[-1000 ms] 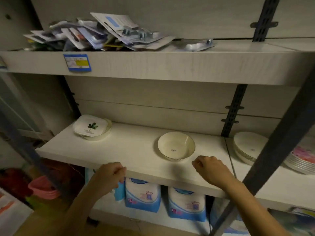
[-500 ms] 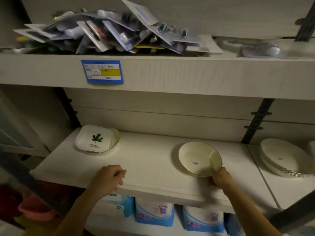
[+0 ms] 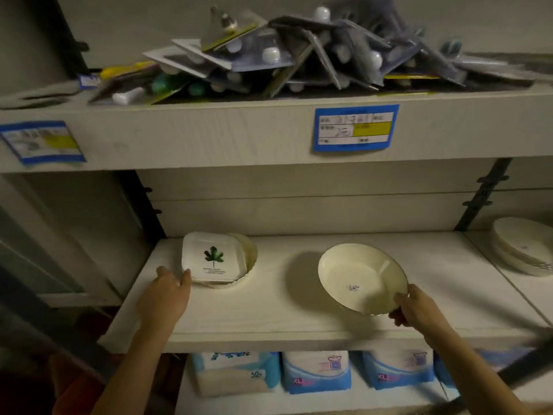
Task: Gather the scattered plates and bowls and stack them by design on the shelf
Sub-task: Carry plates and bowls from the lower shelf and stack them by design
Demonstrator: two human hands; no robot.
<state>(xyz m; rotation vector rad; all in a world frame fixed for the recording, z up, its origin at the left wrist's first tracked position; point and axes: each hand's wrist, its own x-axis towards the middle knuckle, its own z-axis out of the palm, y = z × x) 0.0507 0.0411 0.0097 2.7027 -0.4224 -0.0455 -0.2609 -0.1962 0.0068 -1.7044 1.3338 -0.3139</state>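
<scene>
A cream round bowl [image 3: 359, 277] with a small mark inside is tilted up off the middle shelf [image 3: 269, 319], and my right hand [image 3: 414, 305] grips its near right rim. At the shelf's left end a white square plate with a green leaf print [image 3: 213, 257] rests on a round cream bowl [image 3: 250, 253]. My left hand [image 3: 167, 290] touches the square plate's near left corner with its fingertips. A stack of cream plates [image 3: 523, 250] lies on the neighbouring shelf at the right.
The upper shelf [image 3: 209, 136] overhangs the work area, piled with blister packs [image 3: 299, 55] and carrying blue price labels [image 3: 356, 127]. Blue and white packages [image 3: 317, 372] fill the shelf below. A dark upright bracket [image 3: 481, 193] divides the shelf sections.
My right hand has taken the cream bowl's rim and tilted it up. My left hand has moved from the shelf's front edge forward to the leaf plate. The camera has shifted left and closer.
</scene>
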